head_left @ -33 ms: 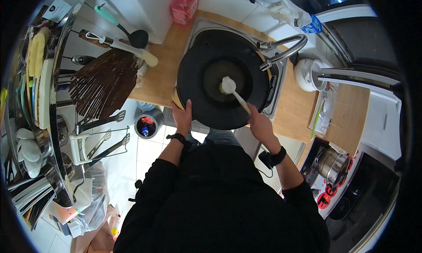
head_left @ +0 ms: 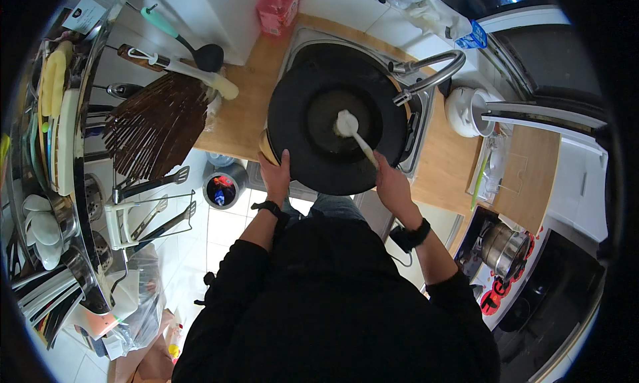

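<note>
Gripping black wok (head_left: 323, 133) and white-headed utensil (head_left: 349, 125) at the sink (head_left: 421, 143)

Left hand (head_left: 276, 173) clasps the wok's near-left edge, thumb upon the upper face; the fingers beneath are partly hidden. Right hand (head_left: 394, 183) is closed on the utensil's handle beside the near-right edge, its digits pressed together. The utensil's white head is at the wok's centre; contact cannot be confirmed.

Left forearm (head_left: 256, 226) points forward; right forearm (head_left: 436, 253) slants inward, far and left. Both wrists carry dark bands (head_left: 416, 235).

The wok covers most of the sink, its near edge reaching past the counter's (head_left: 236, 127). Bare counter lies left and right. The faucet (head_left: 458, 67) curves near the wok's far-right edge.
</note>
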The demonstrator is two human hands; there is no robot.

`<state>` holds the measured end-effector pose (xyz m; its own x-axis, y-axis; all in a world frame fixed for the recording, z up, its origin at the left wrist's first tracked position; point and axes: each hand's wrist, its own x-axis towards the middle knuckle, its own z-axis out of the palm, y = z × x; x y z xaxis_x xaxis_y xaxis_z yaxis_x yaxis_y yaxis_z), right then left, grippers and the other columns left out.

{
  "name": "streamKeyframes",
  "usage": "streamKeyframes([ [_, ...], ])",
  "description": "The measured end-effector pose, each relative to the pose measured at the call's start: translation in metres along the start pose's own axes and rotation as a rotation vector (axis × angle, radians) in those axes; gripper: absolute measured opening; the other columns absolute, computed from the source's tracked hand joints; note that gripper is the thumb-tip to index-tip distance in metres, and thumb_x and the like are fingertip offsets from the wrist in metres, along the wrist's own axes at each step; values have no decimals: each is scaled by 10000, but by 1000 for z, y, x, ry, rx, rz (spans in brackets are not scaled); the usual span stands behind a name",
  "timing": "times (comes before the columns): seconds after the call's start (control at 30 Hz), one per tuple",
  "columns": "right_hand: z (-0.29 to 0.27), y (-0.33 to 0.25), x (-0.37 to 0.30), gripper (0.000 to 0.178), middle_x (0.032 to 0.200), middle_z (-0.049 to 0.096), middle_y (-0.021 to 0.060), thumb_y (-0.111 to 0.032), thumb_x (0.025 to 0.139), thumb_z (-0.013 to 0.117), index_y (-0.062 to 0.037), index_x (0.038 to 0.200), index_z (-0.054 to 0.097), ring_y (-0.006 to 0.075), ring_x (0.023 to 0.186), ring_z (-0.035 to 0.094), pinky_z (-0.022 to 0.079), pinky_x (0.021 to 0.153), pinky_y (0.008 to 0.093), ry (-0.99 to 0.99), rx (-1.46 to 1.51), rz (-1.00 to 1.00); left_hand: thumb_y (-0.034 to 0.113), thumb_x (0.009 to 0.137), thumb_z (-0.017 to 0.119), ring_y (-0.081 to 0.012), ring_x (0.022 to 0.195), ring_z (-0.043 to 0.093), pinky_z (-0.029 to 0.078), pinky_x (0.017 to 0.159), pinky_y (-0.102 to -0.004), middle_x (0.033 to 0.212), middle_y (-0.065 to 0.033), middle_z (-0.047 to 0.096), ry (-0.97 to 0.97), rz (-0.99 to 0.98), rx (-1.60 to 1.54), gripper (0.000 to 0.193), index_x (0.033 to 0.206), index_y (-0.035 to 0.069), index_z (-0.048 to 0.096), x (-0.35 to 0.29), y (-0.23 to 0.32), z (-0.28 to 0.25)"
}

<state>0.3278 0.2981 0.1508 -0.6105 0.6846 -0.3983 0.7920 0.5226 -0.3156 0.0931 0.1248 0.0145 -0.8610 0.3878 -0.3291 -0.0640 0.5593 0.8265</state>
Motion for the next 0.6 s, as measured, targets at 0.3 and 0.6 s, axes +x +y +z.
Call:
streamKeyframes([
  [0.3, 32, -26, 43, 493, 787, 683, 266, -207, 1054, 523, -178, 1541, 453, 471, 680, 660, 519, 621, 573, 1, 33, -85, 450, 930, 754, -439, 1173, 596, 463, 1014, -475, 1254, -304, 609, -21, -20, -42, 741, 1356, -77, 454, 2, -9, 3],
  [0.6, -25, 45, 10, 478, 648, 672, 137, -184, 1038, 555, -188, 1512, 495, 323, 577, 694, 518, 475, 465, -24, -454, -95, 390, 916, 768, -489, 1173, 599, 467, 1004, -508, 1251, -334, 610, -12, 32, -103, 741, 1371, -89, 433, 2, -12, 4],
])
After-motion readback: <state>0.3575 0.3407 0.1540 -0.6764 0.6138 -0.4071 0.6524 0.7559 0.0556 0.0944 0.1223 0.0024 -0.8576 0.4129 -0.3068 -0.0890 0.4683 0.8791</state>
